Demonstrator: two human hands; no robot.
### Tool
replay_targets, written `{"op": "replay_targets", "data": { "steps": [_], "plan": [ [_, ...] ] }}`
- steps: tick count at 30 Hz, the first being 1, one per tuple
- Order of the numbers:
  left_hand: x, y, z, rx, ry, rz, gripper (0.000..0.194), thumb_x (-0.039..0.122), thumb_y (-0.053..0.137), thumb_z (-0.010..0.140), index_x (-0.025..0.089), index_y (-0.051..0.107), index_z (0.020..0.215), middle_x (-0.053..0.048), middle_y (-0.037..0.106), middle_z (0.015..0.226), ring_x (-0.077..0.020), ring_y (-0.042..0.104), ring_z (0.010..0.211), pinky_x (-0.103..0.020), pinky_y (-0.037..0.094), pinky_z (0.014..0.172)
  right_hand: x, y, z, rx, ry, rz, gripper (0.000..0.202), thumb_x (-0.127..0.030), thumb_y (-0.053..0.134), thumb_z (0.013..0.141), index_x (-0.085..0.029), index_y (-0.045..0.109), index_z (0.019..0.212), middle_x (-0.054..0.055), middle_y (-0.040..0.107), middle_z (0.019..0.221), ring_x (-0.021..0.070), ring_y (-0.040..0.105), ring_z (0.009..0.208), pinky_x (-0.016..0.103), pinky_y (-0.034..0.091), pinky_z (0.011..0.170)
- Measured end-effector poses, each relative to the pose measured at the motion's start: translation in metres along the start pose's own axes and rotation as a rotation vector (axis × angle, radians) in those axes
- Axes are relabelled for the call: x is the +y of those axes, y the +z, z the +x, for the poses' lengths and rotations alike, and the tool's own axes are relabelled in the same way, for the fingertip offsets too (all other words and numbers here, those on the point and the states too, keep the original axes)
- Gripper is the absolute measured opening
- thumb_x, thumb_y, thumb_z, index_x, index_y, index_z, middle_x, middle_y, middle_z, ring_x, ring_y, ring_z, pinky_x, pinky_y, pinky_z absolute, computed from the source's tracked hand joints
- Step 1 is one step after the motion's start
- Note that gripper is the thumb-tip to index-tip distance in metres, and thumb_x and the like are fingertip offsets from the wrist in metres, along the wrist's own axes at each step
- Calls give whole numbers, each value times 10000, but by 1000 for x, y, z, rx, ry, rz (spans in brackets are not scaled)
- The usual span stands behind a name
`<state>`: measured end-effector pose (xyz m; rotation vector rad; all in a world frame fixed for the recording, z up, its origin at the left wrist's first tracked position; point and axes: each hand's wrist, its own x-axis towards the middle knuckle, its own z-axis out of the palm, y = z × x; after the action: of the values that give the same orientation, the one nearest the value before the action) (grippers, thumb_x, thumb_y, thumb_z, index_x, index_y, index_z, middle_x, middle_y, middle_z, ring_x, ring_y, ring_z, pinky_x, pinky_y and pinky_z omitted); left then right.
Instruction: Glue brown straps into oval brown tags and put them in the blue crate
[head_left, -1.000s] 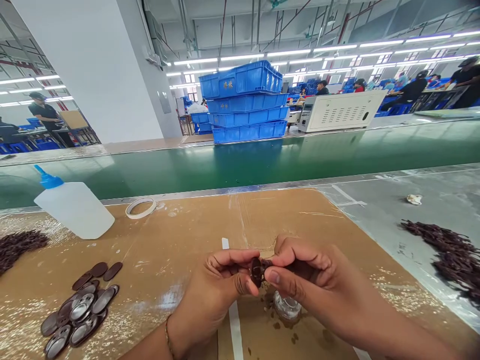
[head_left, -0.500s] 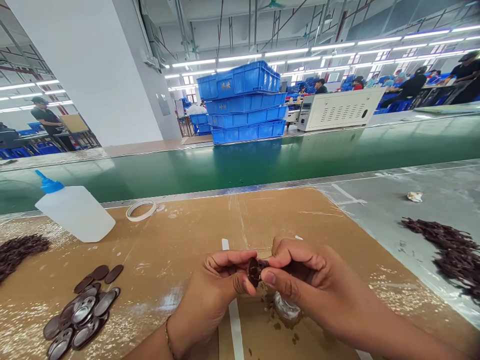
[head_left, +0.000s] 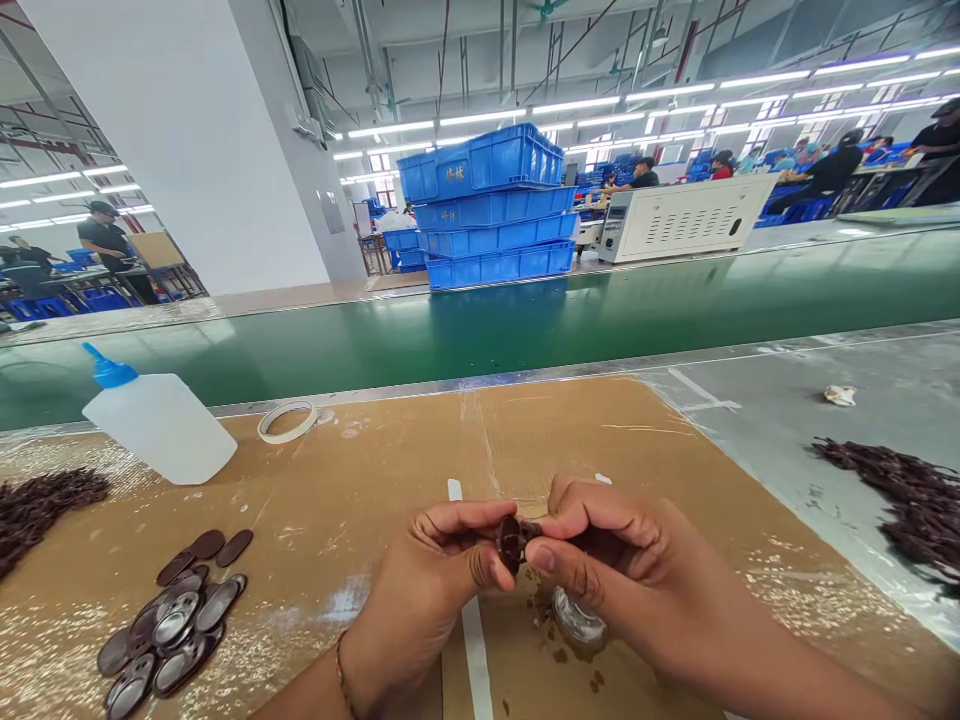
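Observation:
My left hand (head_left: 427, 585) pinches a small dark brown oval piece (head_left: 509, 545) between thumb and fingers, tilted so that its face is partly seen. From the other side, my right hand (head_left: 630, 560) is closed on a short dark brown strip (head_left: 529, 536) that meets the oval; my fingertips hide how they join. Partly behind my right hand, a small round shiny dish (head_left: 577, 618) sits on the board among brown spots. To the left lies a pile of dark brown ovals (head_left: 180, 625), several with glossy faces.
A white squeeze bottle (head_left: 161, 425) with a blue cap leans near a tape roll (head_left: 287, 422). Bundles of thin brown strips lie at left (head_left: 45, 510) and right (head_left: 900, 500). Beyond the brown board (head_left: 375, 450) runs a green belt (head_left: 360, 345), with stacked blue crates (head_left: 495, 215) behind.
The view has shifted slightly, so the scene sits a little further right. Both hands keep the same hold on the brown oval and strip, with hardly any movement.

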<state>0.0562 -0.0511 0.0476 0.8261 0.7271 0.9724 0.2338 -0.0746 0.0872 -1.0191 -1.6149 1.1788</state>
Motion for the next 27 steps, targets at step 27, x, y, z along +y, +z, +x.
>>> {"op": "replay_targets", "data": {
  "steps": [27],
  "plan": [
    [-4, -2, 2, -21, -2, -54, 264, 210, 917, 631, 244, 810, 869, -30, 747, 680, -108, 719, 779, -143, 556, 747, 2, -3, -2, -17, 11, -7, 256, -381, 687, 927, -208, 652, 741, -42, 467, 658, 79, 449, 594, 194, 370, 539]
  ]
}}
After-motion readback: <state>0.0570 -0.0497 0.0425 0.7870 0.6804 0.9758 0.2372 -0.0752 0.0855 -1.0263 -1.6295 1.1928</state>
